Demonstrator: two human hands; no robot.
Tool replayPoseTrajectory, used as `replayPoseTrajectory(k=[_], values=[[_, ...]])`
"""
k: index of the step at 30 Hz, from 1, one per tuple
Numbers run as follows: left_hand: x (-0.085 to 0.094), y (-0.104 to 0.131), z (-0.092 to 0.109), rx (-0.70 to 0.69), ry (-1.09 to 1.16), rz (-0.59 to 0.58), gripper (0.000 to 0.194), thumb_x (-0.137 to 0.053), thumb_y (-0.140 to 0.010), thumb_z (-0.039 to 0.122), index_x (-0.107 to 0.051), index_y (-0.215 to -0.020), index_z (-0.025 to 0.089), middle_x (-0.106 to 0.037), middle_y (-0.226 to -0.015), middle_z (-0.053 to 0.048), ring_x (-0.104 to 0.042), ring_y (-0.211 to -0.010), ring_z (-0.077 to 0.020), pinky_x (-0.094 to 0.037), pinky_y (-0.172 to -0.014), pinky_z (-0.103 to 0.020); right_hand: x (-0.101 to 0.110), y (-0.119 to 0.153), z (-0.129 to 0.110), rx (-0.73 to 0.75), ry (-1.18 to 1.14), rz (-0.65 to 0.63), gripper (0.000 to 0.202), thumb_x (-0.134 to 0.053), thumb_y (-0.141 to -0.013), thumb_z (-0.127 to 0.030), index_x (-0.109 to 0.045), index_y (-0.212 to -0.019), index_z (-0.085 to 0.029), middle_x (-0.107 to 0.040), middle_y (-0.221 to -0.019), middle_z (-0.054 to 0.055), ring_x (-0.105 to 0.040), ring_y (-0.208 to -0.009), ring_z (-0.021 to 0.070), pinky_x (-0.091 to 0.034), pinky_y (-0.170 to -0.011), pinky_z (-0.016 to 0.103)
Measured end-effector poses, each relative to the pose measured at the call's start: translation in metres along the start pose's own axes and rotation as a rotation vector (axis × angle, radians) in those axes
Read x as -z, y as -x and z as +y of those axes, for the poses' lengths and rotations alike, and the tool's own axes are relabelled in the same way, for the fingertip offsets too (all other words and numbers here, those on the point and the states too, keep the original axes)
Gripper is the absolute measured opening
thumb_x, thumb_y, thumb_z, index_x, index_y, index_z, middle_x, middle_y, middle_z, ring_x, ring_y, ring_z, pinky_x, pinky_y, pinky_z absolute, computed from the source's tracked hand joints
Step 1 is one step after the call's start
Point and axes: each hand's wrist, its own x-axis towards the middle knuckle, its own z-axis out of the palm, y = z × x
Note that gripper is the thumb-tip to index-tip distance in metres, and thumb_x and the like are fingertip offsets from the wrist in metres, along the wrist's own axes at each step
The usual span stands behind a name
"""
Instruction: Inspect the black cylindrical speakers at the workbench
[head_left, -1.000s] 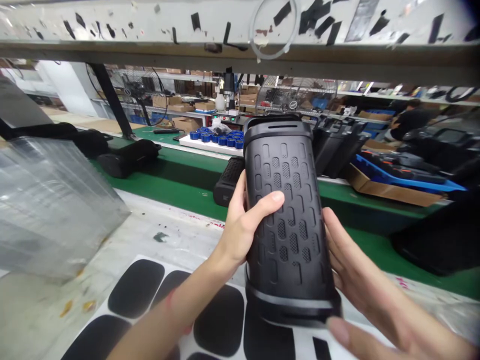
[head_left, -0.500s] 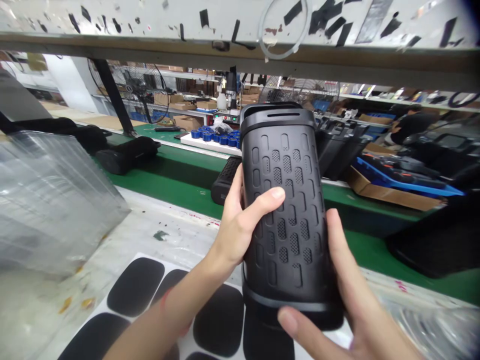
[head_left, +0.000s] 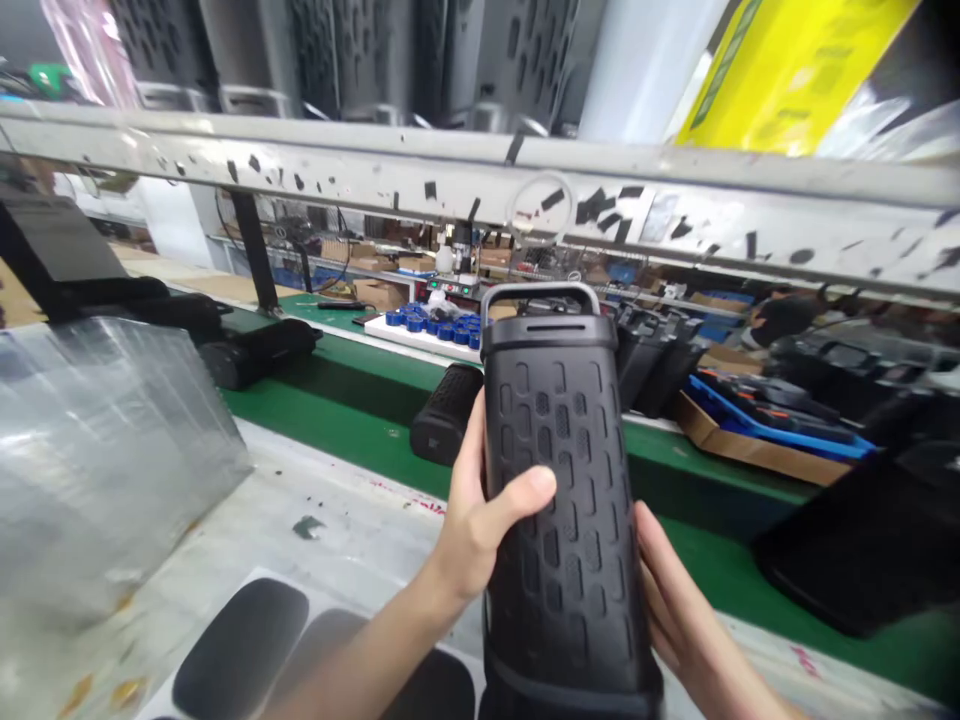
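Black speaker housing [head_left: 566, 480] stands upright above the workbench [head_left: 352, 520]. Left hand [head_left: 480, 510] grasps its side, thumb across the front; right hand [head_left: 675, 610] cups its other side

Factory assembly line: green conveyor belt [head_left: 352, 425] at 10 o'clock, black speaker housings [head_left: 660, 360] queued at 1 o'clock, cardboard parts box [head_left: 750, 445], overhead shelf rail [head_left: 375, 170].

**No legible text in view**

Nothing here can be read. The yellow package [head_left: 787, 70] on the upper shelf carries dark print along its edge, too blurred to make out. Faint red marks on the bench [head_left: 360, 530] near the green belt are likewise unreadable.
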Motion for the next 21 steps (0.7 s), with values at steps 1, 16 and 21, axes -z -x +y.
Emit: replayPoseTrajectory(k=[1, 16, 21], values=[[-0.001, 0.001, -0.001, -0.005, 0.004, -0.02, 0.068, -0.076, -0.08, 0.029, -0.044, -0.139, 0.024, -0.061, -0.135, -0.007, -0.056, -0.128, -0.0271, -0.045, -0.112, -0.039, 0.002, -0.006, 0.01, -0.022, -0.021, 0.031, 0.054, -0.048, -0.102, -0.04, -0.026, -0.151, -0.047, -0.028, -0.154, -0.009, -0.033, -0.138, 0.0238, -0.047, -0.104, 0.037], [-0.011, 0.003, 0.012, 0.022, 0.005, -0.025, 0.051, -0.074, -0.082, 0.026, -0.055, -0.129, 0.023, -0.069, -0.118, -0.004, -0.064, -0.117, -0.0249, -0.053, -0.101, -0.035, -0.015, 0.01, -0.043, 0.018, 0.149, -0.056, 0.074, -0.044, -0.099, -0.032, 0.003, -0.156, -0.04, -0.019, -0.16, -0.002, -0.027, -0.144, 0.0175, -0.032, -0.112, 0.041], [-0.009, 0.004, 0.008, 0.016, -0.054, 0.001, 0.052, -0.074, -0.083, 0.026, -0.054, -0.131, 0.023, -0.067, -0.124, -0.005, -0.064, -0.116, -0.0229, -0.053, -0.103, -0.036, -0.039, 0.004, -0.033, 0.037, 0.353, 0.081, 0.105, -0.06, -0.085, -0.028, 0.018, -0.155, -0.026, -0.013, -0.16, 0.007, -0.032, -0.141, 0.0287, -0.045, -0.106, 0.043]])
